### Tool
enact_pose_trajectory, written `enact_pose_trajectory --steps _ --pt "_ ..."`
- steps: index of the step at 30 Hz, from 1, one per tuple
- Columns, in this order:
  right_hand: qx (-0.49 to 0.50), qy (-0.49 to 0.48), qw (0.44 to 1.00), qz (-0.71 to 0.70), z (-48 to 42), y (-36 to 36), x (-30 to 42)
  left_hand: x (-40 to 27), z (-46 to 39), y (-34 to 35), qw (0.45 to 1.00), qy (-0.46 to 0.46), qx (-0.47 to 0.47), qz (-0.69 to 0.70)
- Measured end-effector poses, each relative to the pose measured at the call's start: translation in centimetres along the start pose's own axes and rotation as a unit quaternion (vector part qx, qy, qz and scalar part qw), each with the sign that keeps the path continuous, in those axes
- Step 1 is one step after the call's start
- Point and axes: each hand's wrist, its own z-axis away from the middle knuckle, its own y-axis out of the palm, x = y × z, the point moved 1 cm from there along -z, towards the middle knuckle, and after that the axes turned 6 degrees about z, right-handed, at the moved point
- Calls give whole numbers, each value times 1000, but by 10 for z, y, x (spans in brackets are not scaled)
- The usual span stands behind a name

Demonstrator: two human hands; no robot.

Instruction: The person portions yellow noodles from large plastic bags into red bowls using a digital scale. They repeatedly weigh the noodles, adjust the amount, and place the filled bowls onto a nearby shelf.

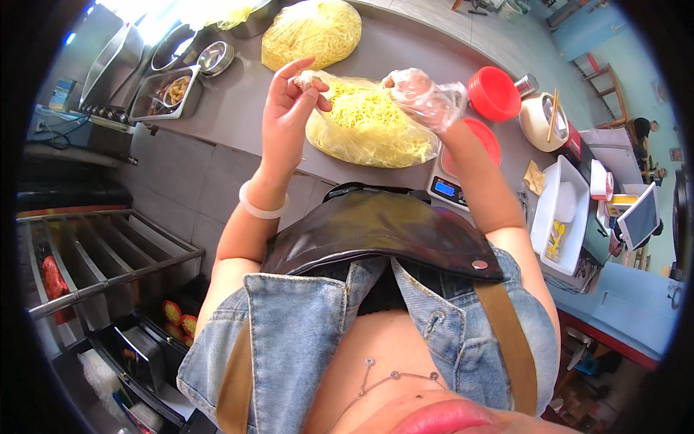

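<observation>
An opened transparent plastic bag [374, 154] full of thin yellow noodles [360, 106] lies on the grey counter in front of me. At its upper left edge, my left hand [284, 108] pinches a crumpled bit of the bag's plastic between thumb and fingers, the index finger raised. My right hand [415, 97] wears a loose transparent plastic glove. It is over the bag's right side with its fingers curled; whether they grip anything is hidden. Below the right forearm, a digital kitchen scale [447, 187] with a lit display carries a red bowl [480, 144].
Another bag of noodles [312, 32] stands farther back. Metal bowls [216, 57] and a steel pan [165, 95] sit at left. At right are stacked red bowls [490, 92], a cream container [542, 122] with chopsticks across it, and a white bin [558, 217]. A metal rack [108, 260] stands lower left.
</observation>
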Motion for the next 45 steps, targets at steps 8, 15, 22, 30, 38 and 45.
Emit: enact_pose_trajectory --steps 8,15,22,30,38,45 --pt "136 -47 983 -117 -38 72 32 -30 6 10 990 -86 109 11" --pt "234 30 972 -19 -11 38 -66 -40 12 -12 987 -111 118 11" --pt "36 -64 974 213 -10 102 33 -38 8 -15 984 -121 127 35" --pt "165 75 948 263 29 59 -75 -36 11 -20 986 -107 128 -5" --pt "105 4 984 -143 -35 111 62 -35 2 -12 981 -121 149 24" --pt "48 -58 997 -35 -18 122 24 -37 0 -15 985 -111 133 21"
